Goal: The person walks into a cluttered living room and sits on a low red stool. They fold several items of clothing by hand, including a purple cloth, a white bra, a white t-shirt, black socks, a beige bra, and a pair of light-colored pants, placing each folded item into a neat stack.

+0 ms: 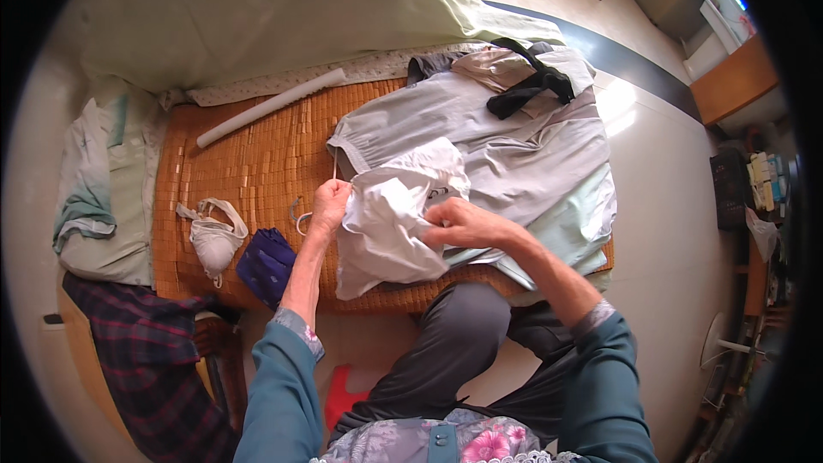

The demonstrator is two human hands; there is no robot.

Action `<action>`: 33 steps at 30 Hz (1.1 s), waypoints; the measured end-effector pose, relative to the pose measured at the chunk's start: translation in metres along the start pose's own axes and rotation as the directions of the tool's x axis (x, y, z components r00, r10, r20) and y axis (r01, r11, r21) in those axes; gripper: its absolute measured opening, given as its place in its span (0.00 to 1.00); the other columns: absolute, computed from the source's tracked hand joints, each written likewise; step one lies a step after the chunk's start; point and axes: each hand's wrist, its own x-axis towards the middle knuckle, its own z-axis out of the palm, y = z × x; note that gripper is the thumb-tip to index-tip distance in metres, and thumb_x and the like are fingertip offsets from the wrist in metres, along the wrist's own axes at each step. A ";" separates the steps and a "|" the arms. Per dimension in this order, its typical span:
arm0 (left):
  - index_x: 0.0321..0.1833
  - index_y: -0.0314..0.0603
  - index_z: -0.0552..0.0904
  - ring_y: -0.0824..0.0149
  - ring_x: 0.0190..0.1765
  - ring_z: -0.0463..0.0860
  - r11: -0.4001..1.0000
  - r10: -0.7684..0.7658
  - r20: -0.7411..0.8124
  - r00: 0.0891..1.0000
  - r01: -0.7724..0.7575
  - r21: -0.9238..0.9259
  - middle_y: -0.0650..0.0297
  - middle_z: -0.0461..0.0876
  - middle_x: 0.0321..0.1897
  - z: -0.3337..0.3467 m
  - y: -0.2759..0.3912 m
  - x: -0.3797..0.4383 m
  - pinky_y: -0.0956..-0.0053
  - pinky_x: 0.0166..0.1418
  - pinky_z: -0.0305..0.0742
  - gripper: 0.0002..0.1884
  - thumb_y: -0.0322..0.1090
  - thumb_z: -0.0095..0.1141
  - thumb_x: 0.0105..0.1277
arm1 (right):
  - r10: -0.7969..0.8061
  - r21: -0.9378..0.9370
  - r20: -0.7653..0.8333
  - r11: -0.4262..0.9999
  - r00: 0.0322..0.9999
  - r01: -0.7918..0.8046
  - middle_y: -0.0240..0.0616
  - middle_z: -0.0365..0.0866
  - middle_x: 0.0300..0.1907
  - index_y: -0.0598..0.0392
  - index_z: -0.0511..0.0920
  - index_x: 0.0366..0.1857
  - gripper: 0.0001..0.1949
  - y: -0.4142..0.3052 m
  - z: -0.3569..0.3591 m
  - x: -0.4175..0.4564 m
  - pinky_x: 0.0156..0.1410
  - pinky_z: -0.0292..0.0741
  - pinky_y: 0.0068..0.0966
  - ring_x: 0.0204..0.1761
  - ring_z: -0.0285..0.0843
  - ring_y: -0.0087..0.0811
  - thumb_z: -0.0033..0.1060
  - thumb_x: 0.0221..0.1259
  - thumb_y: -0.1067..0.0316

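Note:
A white cloth garment (392, 231) with a small dark print lies bunched between my two hands. My left hand (331, 202) is closed on its left edge, near a thin light cord that runs up toward the grey garments. My right hand (460, 224) has its fingers bent on the garment's right side, pinching a fold. Behind and to the right, light grey garments (514, 141) are spread in a heap, with black straps or cloth (540, 87) on top. A pale green cloth (578, 218) shows beneath them.
On the woven bamboo mat (276, 154) lie a white roll or tube (270, 109), a light bra (215, 241) and a folded navy cloth (267, 263). Pale green bedding (289, 6) borders the far side. A plaid cloth (141, 347) hangs at left, near a red plastic stool (344, 392).

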 end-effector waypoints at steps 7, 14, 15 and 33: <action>0.47 0.30 0.76 0.71 0.40 0.79 0.926 0.235 -0.223 0.946 -0.148 0.348 0.58 0.80 0.38 -0.009 -0.038 -0.030 0.76 0.44 0.75 0.15 0.33 0.61 0.62 | 0.094 -0.267 -0.459 0.934 0.883 -0.238 0.45 0.83 0.34 0.54 0.81 0.39 0.14 0.030 -0.021 -0.016 0.45 0.76 0.38 0.37 0.81 0.44 0.65 0.54 0.58; 0.57 0.35 0.71 0.45 0.55 0.73 0.783 0.125 -0.229 0.965 0.046 0.620 0.43 0.74 0.50 -0.012 -0.050 -0.166 0.57 0.59 0.68 0.27 0.40 0.62 0.58 | -0.332 -0.629 -0.612 0.754 0.718 -0.188 0.45 0.71 0.52 0.54 0.77 0.46 0.17 0.035 0.002 0.078 0.50 0.74 0.43 0.55 0.70 0.47 0.65 0.51 0.66; 0.58 0.35 0.70 0.44 0.55 0.72 0.776 0.055 -0.239 0.970 0.109 0.622 0.43 0.73 0.51 -0.011 -0.051 -0.175 0.56 0.59 0.68 0.28 0.40 0.62 0.57 | -0.249 -0.638 -0.609 0.717 0.753 -0.279 0.45 0.71 0.52 0.53 0.77 0.46 0.16 0.035 0.004 0.089 0.50 0.75 0.43 0.54 0.70 0.46 0.64 0.51 0.67; 0.48 0.35 0.78 0.66 0.48 0.82 0.615 0.144 0.272 0.952 0.129 -0.778 0.59 0.83 0.44 -0.033 0.080 -0.162 0.68 0.56 0.76 0.10 0.33 0.51 0.70 | 0.015 0.710 -0.245 0.683 0.969 0.169 0.31 0.81 0.30 0.59 0.80 0.34 0.07 0.005 -0.081 -0.013 0.41 0.77 0.19 0.32 0.79 0.21 0.50 0.57 0.78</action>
